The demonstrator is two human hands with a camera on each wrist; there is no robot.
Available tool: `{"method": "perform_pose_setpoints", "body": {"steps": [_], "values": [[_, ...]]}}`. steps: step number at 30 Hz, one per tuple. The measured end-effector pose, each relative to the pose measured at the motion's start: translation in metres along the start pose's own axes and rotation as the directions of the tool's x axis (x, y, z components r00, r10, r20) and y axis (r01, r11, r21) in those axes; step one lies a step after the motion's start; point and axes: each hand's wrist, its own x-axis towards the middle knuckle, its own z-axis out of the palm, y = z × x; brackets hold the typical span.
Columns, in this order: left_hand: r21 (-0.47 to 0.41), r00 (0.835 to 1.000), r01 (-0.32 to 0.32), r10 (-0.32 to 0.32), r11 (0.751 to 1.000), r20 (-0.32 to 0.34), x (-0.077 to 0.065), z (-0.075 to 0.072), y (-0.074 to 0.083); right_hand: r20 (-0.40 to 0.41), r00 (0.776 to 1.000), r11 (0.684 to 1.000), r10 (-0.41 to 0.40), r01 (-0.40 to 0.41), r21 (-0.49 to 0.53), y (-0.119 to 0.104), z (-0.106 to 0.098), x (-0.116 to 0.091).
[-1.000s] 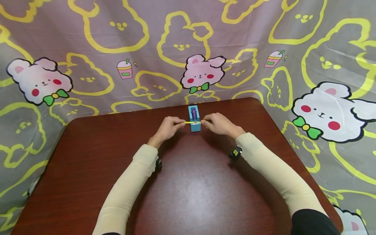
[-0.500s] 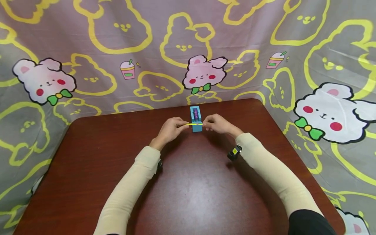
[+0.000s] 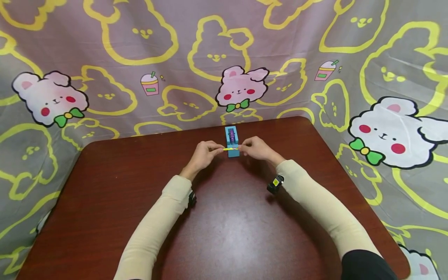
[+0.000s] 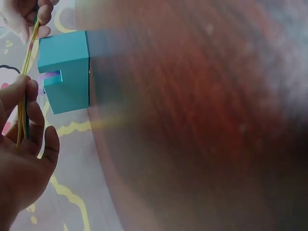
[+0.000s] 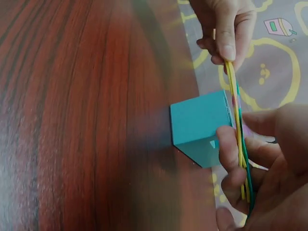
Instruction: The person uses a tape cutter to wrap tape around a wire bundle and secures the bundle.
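A bundle of thin yellow and green cords (image 3: 229, 149) is held crosswise between the two hands, over the near end of a blue block-shaped dispenser (image 3: 233, 154). A purple roll (image 3: 232, 136) sits in the dispenser's slot. My left hand (image 3: 204, 155) pinches the left part of the bundle between thumb and fingers. At the other end my right hand (image 3: 257, 148) has its fingertips on the bundle. The right wrist view shows loose cord ends lying among the right hand's curled fingers (image 5: 236, 180). A pinkish patch shows midway along the cords (image 5: 235, 102).
The dispenser stands near the back of a dark red wooden table (image 3: 224, 217). A patterned cloth with cartoon bears (image 3: 241, 87) hangs behind the table and along its sides. Black cameras (image 3: 275, 184) are strapped at the wrists.
Both hands have shifted slightly toward the person with the cords. The right fingers sat a little farther off half a second ago and are back closer in. The dispenser has stayed put.
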Motion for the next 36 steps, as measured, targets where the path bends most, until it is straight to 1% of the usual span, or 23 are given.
{"method": "perform_pose_setpoints", "body": {"steps": [7, 11, 15, 17, 19, 23, 28, 32, 36], "values": [[-0.100, 1.000, 0.011, -0.011, 0.995, -0.001, -0.002, 0.004, -0.002, 0.011, 0.997, 0.995, 0.076, -0.077, 0.071, 0.002, 0.001, 0.002], [-0.120, 1.000, 0.027, -0.027, 0.992, 0.001, -0.003, 0.004, -0.003, 0.006, 0.997, 0.994, 0.076, -0.077, 0.073, 0.002, 0.003, 0.002], [-0.137, 0.996, 0.080, -0.075, 0.987, 0.043, -0.002, 0.001, -0.002, 0.006, 0.997, 0.997, 0.073, -0.074, 0.035, -0.001, 0.003, 0.000], [-0.154, 0.992, 0.114, -0.103, 0.981, 0.075, -0.001, -0.002, -0.002, 0.032, 0.997, 0.997, 0.073, -0.074, 0.032, -0.002, 0.002, -0.001], [-0.168, 0.988, 0.134, -0.119, 0.977, 0.100, 0.000, -0.006, -0.003, 0.070, 0.995, 0.997, 0.071, -0.073, 0.039, -0.004, 0.002, -0.001], [-0.205, 0.982, 0.159, -0.133, 0.966, 0.134, 0.001, -0.010, -0.005, 0.126, 0.989, 0.995, 0.076, -0.084, 0.056, -0.005, 0.002, -0.002], [-0.207, 0.973, 0.188, -0.153, 0.960, 0.172, 0.001, -0.011, -0.005, 0.120, 0.987, 0.991, 0.109, -0.118, 0.067, -0.004, 0.005, -0.004], [-0.213, 0.974, 0.196, -0.165, 0.957, 0.157, 0.000, -0.009, -0.006, 0.092, 0.990, 0.992, 0.106, -0.112, 0.066, -0.004, 0.008, -0.003], [-0.221, 0.981, 0.175, -0.150, 0.959, 0.123, -0.002, -0.006, -0.008, 0.057, 0.995, 0.995, 0.087, -0.089, 0.039, -0.003, 0.010, -0.002]]}}
